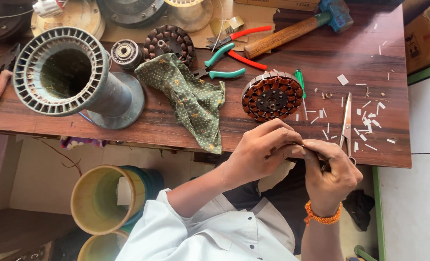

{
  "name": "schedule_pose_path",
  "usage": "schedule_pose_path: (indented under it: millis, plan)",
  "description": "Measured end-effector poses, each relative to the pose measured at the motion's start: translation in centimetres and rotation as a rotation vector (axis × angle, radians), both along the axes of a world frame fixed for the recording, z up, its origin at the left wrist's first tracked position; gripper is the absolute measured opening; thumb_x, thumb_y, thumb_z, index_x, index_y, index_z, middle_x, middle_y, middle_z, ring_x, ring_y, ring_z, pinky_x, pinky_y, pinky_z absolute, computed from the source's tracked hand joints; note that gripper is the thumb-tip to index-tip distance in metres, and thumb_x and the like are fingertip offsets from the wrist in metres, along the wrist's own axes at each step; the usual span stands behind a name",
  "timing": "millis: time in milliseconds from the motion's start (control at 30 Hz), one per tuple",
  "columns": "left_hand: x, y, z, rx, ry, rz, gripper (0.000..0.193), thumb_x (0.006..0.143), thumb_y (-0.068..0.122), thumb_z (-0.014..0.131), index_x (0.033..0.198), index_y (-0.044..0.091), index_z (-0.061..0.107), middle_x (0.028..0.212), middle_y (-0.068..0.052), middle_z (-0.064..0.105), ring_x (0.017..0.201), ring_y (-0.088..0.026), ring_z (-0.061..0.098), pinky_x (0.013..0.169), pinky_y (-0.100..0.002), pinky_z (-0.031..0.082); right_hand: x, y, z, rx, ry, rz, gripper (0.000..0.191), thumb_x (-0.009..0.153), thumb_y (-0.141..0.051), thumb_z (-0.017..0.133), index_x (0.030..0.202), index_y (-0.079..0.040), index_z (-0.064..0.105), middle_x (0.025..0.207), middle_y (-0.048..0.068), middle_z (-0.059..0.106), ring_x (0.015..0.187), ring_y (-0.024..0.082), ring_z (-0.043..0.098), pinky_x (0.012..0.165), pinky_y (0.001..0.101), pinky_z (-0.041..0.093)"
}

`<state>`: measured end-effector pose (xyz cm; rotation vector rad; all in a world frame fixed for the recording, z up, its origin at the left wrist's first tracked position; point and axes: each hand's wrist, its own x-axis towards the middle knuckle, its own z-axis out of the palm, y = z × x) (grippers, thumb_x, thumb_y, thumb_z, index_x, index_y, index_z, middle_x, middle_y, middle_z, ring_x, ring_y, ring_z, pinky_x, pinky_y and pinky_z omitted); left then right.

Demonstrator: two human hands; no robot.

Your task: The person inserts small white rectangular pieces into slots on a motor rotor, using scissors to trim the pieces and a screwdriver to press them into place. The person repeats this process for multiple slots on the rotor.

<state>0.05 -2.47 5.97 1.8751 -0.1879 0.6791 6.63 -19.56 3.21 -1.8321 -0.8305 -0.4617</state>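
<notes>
**Both hands pinched together at the table's near edge**

The left hand (260, 150) and right hand (331, 171) meet fingertip to fingertip over the near edge of the wooden table (128, 121), pinching something small and thin — too small to tell what. Scissors (346, 123) lie just beside the right hand, among white paper slivers (367, 121) toward the right edge. A copper-wound stator (272, 96) sits just beyond the hands. A green patterned cloth (190, 99) drapes over the near edge; pliers (227, 60) and a hammer (297, 29) lie toward the far edge — a large grey spool (70, 77) at the left.
</notes>
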Motion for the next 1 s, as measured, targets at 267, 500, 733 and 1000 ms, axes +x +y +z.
schedule_pose_path:
  millis: [267, 500, 733, 1000]
  plan:
    - [0.1, -0.3, -0.1, -0.200, 0.122, -0.078, 0.015, 0.094, -0.004, 0.069, 0.108, 0.001, 0.070, 0.097, -0.006, 0.063, 0.087, -0.015, 0.068, 0.075, -0.031, 0.058, 0.7, -0.5, 0.6, -0.098, -0.137, 0.072, 0.020, 0.096, 0.012, 0.079, 0.104, -0.003, 0.068, 0.101, 0.009, 0.073, 0.086, 0.017, 0.074, 0.069, 0.0238, 0.059]
    - [-0.3, -1.3, -1.0, -0.532, 0.216, -0.140, 0.008, 0.097, -0.001, 0.067, 0.104, 0.001, 0.065, 0.093, -0.003, 0.059, 0.078, -0.012, 0.065, 0.063, -0.029, 0.057, -0.1, 0.2, 0.7, 0.007, -0.091, 0.106, 0.017, 0.097, 0.008, 0.080, 0.105, -0.003, 0.070, 0.100, 0.010, 0.073, 0.087, 0.017, 0.074, 0.071, 0.0240, 0.061]
    - [-0.4, -1.0, -2.7, -0.109, -0.073, 0.074, 0.016, 0.097, -0.003, 0.072, 0.110, 0.003, 0.067, 0.093, -0.007, 0.057, 0.079, -0.018, 0.063, 0.067, -0.032, 0.053, -0.6, 0.6, 2.0, 0.133, 0.433, 0.164, 0.015, 0.099, -0.009, 0.076, 0.107, 0.003, 0.072, 0.098, 0.008, 0.076, 0.088, 0.011, 0.075, 0.078, 0.0220, 0.061]
    - [-0.3, -0.6, -3.5, 0.097, -0.072, 0.141, 0.025, 0.092, -0.009, 0.067, 0.114, 0.004, 0.064, 0.095, -0.010, 0.055, 0.081, -0.025, 0.063, 0.070, -0.036, 0.055, -2.0, 2.6, -0.3, 0.152, 0.494, 0.005, 0.012, 0.104, -0.006, 0.071, 0.109, 0.005, 0.069, 0.097, 0.008, 0.073, 0.087, 0.011, 0.071, 0.082, 0.0236, 0.060]
